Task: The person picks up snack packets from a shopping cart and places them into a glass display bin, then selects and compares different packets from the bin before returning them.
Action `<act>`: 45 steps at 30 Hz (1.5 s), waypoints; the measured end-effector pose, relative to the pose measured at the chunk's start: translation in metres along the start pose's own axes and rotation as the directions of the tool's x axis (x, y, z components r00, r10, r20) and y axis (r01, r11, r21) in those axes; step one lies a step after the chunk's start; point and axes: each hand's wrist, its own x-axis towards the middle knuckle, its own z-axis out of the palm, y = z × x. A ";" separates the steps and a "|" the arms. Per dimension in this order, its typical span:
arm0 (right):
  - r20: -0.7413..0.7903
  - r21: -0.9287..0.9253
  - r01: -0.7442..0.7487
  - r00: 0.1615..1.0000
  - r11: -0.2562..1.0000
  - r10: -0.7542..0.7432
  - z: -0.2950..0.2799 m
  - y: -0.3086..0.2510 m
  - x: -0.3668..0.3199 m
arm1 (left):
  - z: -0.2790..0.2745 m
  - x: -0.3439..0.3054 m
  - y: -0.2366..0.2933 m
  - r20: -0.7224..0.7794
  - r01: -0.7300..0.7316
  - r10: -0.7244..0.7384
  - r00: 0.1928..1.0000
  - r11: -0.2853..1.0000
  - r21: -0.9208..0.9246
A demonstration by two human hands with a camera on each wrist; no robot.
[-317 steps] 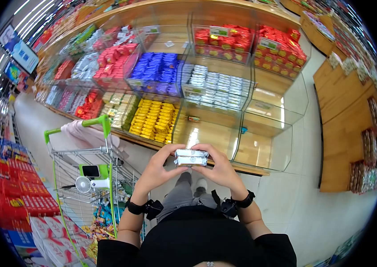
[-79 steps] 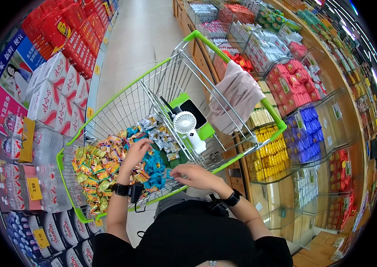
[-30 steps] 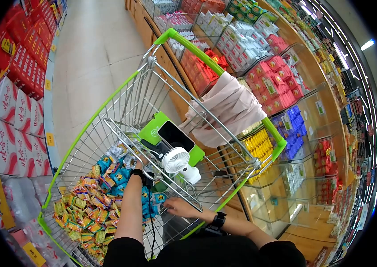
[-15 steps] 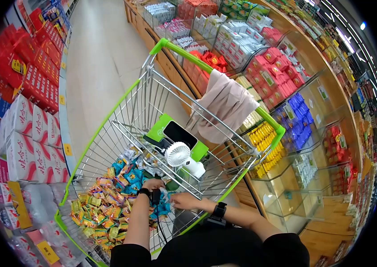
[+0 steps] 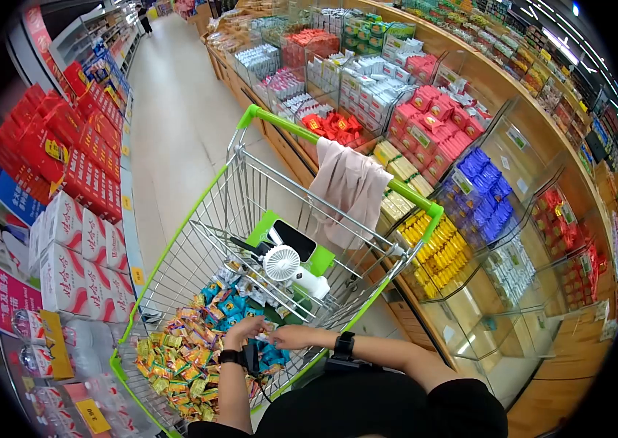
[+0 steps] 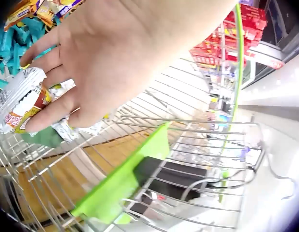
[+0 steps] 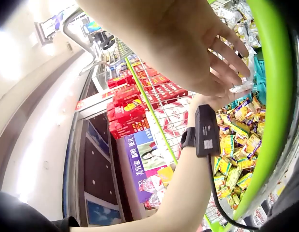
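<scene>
My left hand (image 5: 245, 330) is inside the shopping cart, over the heap of wrapped candies. In the left wrist view it pinches a white wrapped candy (image 6: 28, 108) with a brown and yellow label between thumb and fingers. Opposite it is my right hand (image 5: 296, 336), its fingertips right at the left hand's. The right wrist view shows its fingers (image 7: 229, 53) loosely bent beside a white wrapper, thumb hidden; I cannot tell whether it grips it. Below lie teal-wrapped candies (image 5: 230, 306), yellow and orange ones (image 5: 185, 358) and silvery-white ones (image 6: 86, 128).
The cart's green rim (image 5: 178, 226) surrounds the wire basket. Its child seat bears a white fan (image 5: 280, 263) and a phone (image 5: 294, 241). A pink cloth (image 5: 349, 186) hangs over the handle. Glass-fronted bins (image 5: 433, 255) stand right, stacked white boxes (image 5: 79, 266) left.
Earlier both hands held two silver-wrapped packs by the bins. They then moved into the cart; over the last second the left hand came back towards the right hand, now meeting it.
</scene>
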 end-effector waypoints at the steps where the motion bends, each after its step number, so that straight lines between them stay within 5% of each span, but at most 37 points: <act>1: 0.014 -0.012 0.037 0.999 0.999 -0.037 0.001 -0.001 0.001 | 0.006 -0.019 0.010 -0.007 -0.002 0.002 1.000 1.000 0.004; 10: 0.034 0.116 0.142 0.989 0.983 -0.147 -0.021 -0.049 -0.030 | 0.042 -0.137 0.044 -0.373 -0.257 0.253 0.893 0.966 0.041; 15: -0.092 0.085 0.321 0.945 0.943 -0.313 -0.027 -0.068 -0.052 | 0.059 -0.172 0.066 -0.345 -0.410 0.401 0.849 0.911 0.050; 17: -0.242 0.023 0.475 0.856 0.880 -0.456 -0.023 -0.065 -0.059 | 0.073 -0.180 0.073 -0.348 -0.436 0.426 0.835 0.898 0.052; 22: -0.225 0.109 0.352 0.920 0.930 -0.322 -0.051 -0.091 -0.107 | 0.105 -0.186 0.087 -0.269 -0.603 0.592 0.760 0.796 0.046; 24: -0.365 -0.016 0.450 0.829 0.893 -0.424 -0.051 -0.083 -0.120 | 0.113 -0.183 0.090 -0.210 -0.629 0.621 0.755 0.777 0.035; 30: -0.441 0.043 0.417 0.823 0.908 -0.357 -0.082 -0.087 -0.179 | 0.165 -0.182 0.120 -0.002 -0.790 0.795 0.606 0.602 0.111; 34: -0.575 0.018 0.402 0.753 0.916 -0.319 -0.094 -0.079 -0.216 | 0.199 -0.168 0.132 0.102 -0.828 0.824 0.558 0.560 0.009; 36: -0.683 -0.037 0.425 0.650 0.904 -0.334 -0.099 -0.081 -0.237 | 0.213 -0.163 0.138 0.165 -0.851 0.837 0.521 0.525 0.025; 38: -0.729 -0.063 0.410 0.604 0.910 -0.322 -0.100 -0.082 -0.255 | 0.223 -0.156 0.143 0.364 -0.898 0.839 0.404 0.439 -0.014; 40: -0.860 -0.102 0.367 0.434 0.924 -0.268 -0.099 -0.082 -0.271 | 0.241 -0.161 0.148 0.365 -0.873 0.822 0.438 0.485 -0.045; 42: -0.882 -0.128 0.342 0.389 0.931 -0.265 -0.099 -0.082 -0.284 | 0.253 -0.159 0.154 0.409 -0.870 0.811 0.419 0.488 -0.076; 44: -0.949 0.238 0.568 0.309 0.788 0.063 -0.094 -0.089 -0.296 | 0.262 -0.152 0.153 0.405 -0.863 0.803 0.437 0.502 -0.064; 45: -0.962 0.170 0.574 0.272 0.801 0.009 -0.094 -0.083 -0.301 | 0.265 -0.148 0.153 0.407 -0.863 0.794 0.451 0.505 -0.030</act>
